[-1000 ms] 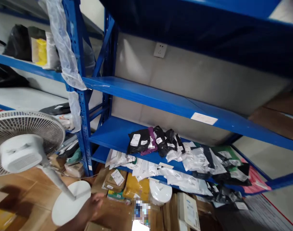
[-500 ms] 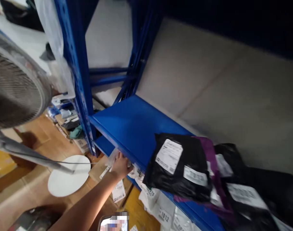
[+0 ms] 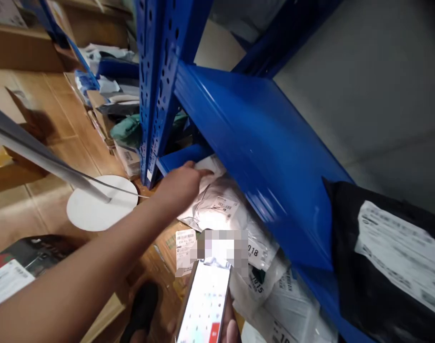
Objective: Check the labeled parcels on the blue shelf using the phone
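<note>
One right hand [image 3: 232,328] clasps a lit rectangular smartphone [image 3: 205,300] in the foreground; just beyond, the person's left hand [image 3: 181,186] touches white plastic parcels [image 3: 217,190] on a low blue metal shelf [image 3: 181,158], though whether its fingers grip one cannot be told. Past a perforated blue metal post [image 3: 156,95] lies a crumpled green plastic bag [image 3: 126,131], with brown cardboard boxes [image 3: 20,47] farther off.
</note>
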